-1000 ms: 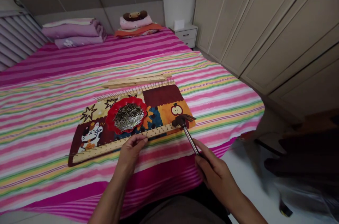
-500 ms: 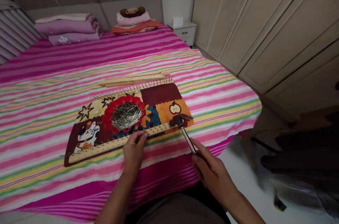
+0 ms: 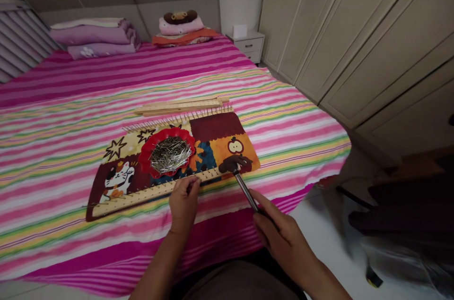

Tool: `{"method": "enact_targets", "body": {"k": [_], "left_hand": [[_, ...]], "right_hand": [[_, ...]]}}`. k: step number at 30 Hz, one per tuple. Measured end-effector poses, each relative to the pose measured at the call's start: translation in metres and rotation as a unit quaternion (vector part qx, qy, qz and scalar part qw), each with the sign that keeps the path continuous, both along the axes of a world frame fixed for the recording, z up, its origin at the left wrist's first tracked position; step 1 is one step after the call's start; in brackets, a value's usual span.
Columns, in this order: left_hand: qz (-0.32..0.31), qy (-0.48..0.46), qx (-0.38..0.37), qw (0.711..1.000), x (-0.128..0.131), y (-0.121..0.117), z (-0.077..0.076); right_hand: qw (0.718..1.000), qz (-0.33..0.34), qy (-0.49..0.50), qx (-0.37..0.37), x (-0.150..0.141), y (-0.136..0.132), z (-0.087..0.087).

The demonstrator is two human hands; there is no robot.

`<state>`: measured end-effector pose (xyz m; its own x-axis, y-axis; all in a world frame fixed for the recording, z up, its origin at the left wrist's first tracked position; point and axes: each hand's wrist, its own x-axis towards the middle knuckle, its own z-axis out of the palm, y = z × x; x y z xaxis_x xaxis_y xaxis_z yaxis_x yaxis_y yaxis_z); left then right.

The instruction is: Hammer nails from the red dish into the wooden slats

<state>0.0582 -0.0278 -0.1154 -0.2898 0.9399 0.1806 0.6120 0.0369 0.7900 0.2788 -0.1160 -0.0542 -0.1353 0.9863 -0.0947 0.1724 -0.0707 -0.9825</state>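
My right hand (image 3: pixel 280 229) is wrapped round the handle of a claw hammer (image 3: pixel 245 191), whose dark head hovers at or just above the right end of a wooden strip (image 3: pixel 142 194). Rows of nails stand in this strip. My left hand (image 3: pixel 184 201) is at the strip's near edge, left of the hammer head, thumb and forefinger pinched together; whatever is between them is too small to make out. Behind it a red scalloped bowl (image 3: pixel 143 160) full of loose nails (image 3: pixel 170 154) rests on a patterned mat (image 3: pixel 223 125) under the strip.
A second strip with upright nails (image 3: pixel 184 117) lies along the mat's far edge, with more wooden strips (image 3: pixel 177 105) beyond. Everything lies on a striped bed sheet (image 3: pixel 301 134). Folded bedding (image 3: pixel 95 38) is by the headboard; wardrobe doors (image 3: pixel 336 30) stand to the right.
The hammer head has shifted left along the strip, toward my left hand. My left hand has moved slightly right, its fingers still pinched. The view has shifted a little.
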Motion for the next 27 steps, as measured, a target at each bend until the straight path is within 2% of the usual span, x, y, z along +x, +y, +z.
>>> {"method": "enact_targets", "body": {"k": [8,13,18,23,27], "left_hand": [[-0.013,0.029,0.023,0.999,0.004,-0.003,-0.004],[-0.016,0.043,0.029,0.999,0.005,-0.003,-0.003],[-0.019,0.05,0.028,0.998,0.005,-0.002,-0.004],[-0.023,0.037,0.023,0.999,0.006,-0.002,-0.007],[-0.032,0.04,0.017,0.999,-0.004,-0.006,0.002]], "right_hand": [[0.985,0.085,-0.127,0.076,-0.021,0.019,0.012],[0.972,0.111,-0.153,0.138,-0.033,0.023,0.012],[0.965,0.142,-0.186,0.117,-0.035,0.022,0.009],[0.971,0.094,-0.171,0.136,-0.028,0.015,0.013],[0.982,0.037,-0.126,0.134,-0.019,0.011,0.012]]}}
